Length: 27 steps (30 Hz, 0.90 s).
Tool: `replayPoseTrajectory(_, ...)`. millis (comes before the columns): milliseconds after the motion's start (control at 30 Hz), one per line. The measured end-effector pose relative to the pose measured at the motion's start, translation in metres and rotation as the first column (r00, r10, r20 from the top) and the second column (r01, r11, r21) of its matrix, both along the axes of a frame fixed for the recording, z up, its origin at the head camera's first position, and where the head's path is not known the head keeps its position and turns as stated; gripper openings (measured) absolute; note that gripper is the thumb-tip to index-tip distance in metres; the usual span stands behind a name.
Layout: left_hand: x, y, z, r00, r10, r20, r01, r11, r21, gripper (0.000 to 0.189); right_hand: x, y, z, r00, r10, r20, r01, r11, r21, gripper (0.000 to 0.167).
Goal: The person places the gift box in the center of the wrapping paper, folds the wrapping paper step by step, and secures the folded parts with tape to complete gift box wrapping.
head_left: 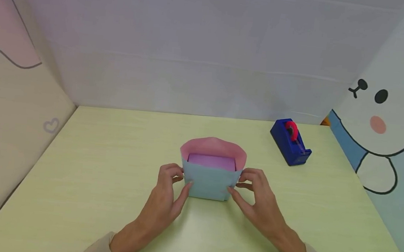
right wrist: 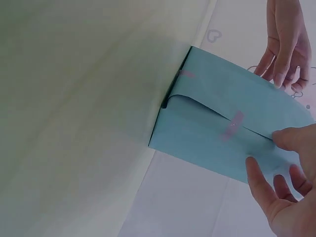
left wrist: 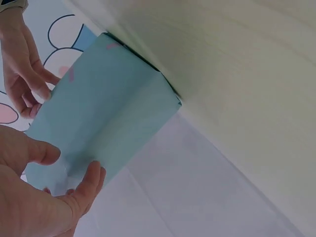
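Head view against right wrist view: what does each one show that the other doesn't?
Only the head view shows the blue tape dispenser, the pink inner face of the bag and the purple item inside it. Only the right wrist view shows the overlapping seam and the pink strips on the bag's outside. Both share the bag's blue outside, the left hand and right hand at its sides, and the wall's heart drawing.

Head view: faces forward and down from above the table [head_left: 103, 165]; widest coverage. Left wrist view: tilted, close to the left hand [left wrist: 42, 197], facing the bag [left wrist: 103, 108]. Right wrist view: tilted oppositely, close to the right hand [right wrist: 296, 212]. All views share the bag and both hands.
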<state>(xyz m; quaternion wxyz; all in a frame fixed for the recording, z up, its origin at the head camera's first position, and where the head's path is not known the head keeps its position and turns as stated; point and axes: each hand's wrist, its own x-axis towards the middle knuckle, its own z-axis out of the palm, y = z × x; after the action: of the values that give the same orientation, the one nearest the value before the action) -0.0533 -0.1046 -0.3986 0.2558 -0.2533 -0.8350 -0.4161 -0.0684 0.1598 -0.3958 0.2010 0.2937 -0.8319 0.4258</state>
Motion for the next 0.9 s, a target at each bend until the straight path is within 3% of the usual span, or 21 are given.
replayPoseTrajectory(133, 0.0001, -0.0020, -0.0032, 0.993, 0.026, -0.117, -0.042, 0.990, -0.131, 0.020, 0.0021, -0.0006, -0.0020, 0.992, -0.012, -0.123, 0.019, 0.998, 0.053, 0.035)
replayPoseTrajectory(333, -0.0013, -0.0028, -0.0034, 0.974, 0.000, -0.227, -0.057, 0.967, -0.248, 0.023, 0.0014, -0.0031, -0.0014, 0.946, -0.023, -0.322, 0.061, 0.992, 0.109, 0.037)
replayPoseTrajectory(467, -0.0030, -0.0032, -0.0029, 0.962, -0.016, -0.272, -0.061, 0.960, -0.272, 0.027, 0.0030, -0.0022, 0.0000, 0.933, -0.018, -0.358, 0.084, 0.982, 0.169, 0.039)
replayPoseTrajectory(633, -0.0047, -0.0039, -0.0024, 0.952, -0.028, -0.305, -0.065, 0.955, -0.290, 0.029, 0.0049, -0.0003, 0.0006, 0.933, 0.015, -0.360, 0.082, 0.964, 0.253, 0.040)
replayPoseTrajectory(900, -0.0071, -0.0036, -0.0024, 0.949, -0.039, -0.313, -0.072, 0.940, -0.335, 0.033, 0.0000, -0.0016, 0.0020, 0.877, 0.054, -0.478, 0.074, 0.967, 0.245, 0.032)
